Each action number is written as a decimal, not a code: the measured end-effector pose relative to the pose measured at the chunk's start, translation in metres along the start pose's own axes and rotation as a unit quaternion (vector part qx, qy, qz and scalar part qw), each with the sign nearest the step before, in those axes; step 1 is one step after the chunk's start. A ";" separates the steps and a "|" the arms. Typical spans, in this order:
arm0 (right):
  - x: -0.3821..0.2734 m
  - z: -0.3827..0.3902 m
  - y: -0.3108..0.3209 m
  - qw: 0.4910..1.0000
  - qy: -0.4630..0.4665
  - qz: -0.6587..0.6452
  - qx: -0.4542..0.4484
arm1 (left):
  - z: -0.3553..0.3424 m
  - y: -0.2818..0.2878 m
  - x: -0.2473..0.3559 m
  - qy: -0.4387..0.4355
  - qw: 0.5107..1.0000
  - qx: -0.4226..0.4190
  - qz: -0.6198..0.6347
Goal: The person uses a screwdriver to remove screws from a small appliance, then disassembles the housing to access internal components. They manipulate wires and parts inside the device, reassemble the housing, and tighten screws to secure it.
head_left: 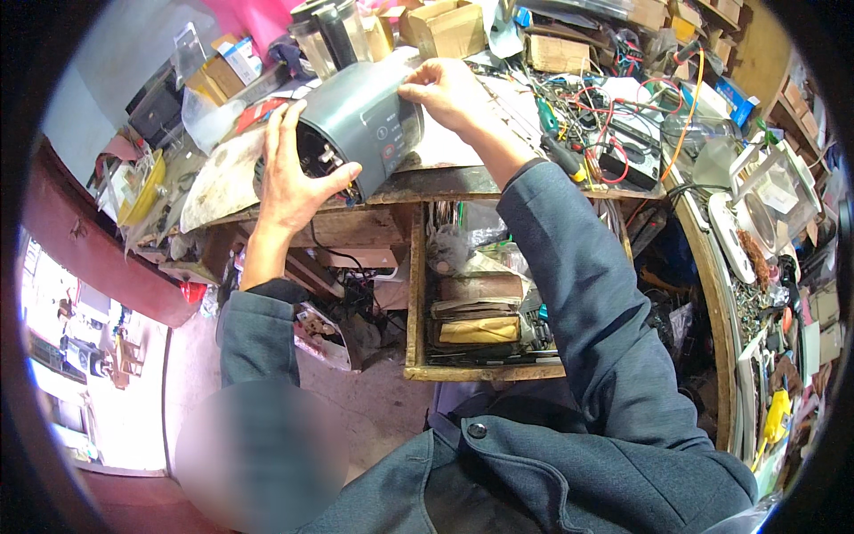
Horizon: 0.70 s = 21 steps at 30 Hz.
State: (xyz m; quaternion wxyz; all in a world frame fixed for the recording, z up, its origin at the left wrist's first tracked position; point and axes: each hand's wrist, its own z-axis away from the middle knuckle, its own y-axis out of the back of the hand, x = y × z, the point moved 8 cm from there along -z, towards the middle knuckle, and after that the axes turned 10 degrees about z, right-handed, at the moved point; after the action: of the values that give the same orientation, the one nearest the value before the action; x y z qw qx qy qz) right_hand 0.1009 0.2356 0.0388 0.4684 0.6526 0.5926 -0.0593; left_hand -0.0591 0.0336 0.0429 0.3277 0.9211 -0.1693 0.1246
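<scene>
A dark grey-green appliance housing (356, 111) with a printed front panel lies tilted on its side at the bench's front edge. Metal parts and wires show at its left, open end. My left hand (289, 173) grips that end, fingers over the upper edge and thumb along the lower one. At the far right end, my right hand (445, 93) has thumb and forefinger pinched together against the housing's edge. Whether anything small sits between those fingertips cannot be made out. Behind the housing stands a clear jug (313, 40) with a dark handle.
Tangled red and black test leads, a multimeter (648, 165) and a green-handled screwdriver (546, 116) crowd the bench's right. Below, an open wooden drawer (416, 294) juts toward me, full of papers and packets. Cardboard boxes (445, 31) line the back; a yellow basket (142, 191) sits left.
</scene>
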 end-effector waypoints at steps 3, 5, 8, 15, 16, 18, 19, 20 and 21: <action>0.004 -0.003 -0.002 0.999 0.016 -0.021 -0.020 | 0.000 -0.001 0.001 0.001 1.000 0.000 0.006; -0.003 -0.001 0.000 0.999 0.025 0.007 -0.027 | 0.002 0.002 0.000 0.002 1.000 0.000 0.002; -0.001 -0.002 -0.002 0.998 0.040 0.050 -0.029 | 0.001 0.000 0.002 -0.005 1.000 -0.002 0.006; 0.007 0.000 -0.005 0.996 0.079 0.039 0.001 | -0.001 0.002 0.005 -0.005 1.000 -0.007 0.019; 0.007 0.001 -0.006 0.996 0.078 0.040 0.000 | 0.000 0.003 0.005 -0.007 1.000 -0.008 0.019; 0.008 0.002 -0.007 0.996 0.076 0.040 0.000 | 0.000 0.004 0.004 -0.009 1.000 -0.011 0.019; 0.008 0.004 -0.006 0.996 0.076 0.039 0.001 | -0.001 0.003 0.004 -0.009 1.000 -0.011 0.019; 0.009 0.005 -0.006 0.996 0.075 0.037 0.003 | -0.001 0.003 0.004 -0.010 1.000 -0.011 0.018; 0.005 0.008 -0.004 0.996 0.080 0.048 0.009 | 0.000 0.003 0.004 -0.008 1.000 -0.011 0.018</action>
State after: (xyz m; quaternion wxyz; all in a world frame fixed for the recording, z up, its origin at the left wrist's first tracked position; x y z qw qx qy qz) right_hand 0.1025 0.2328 0.0291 0.4162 0.6872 0.5953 0.0105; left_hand -0.0567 0.0306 0.0461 0.3340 0.9153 -0.1897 0.1209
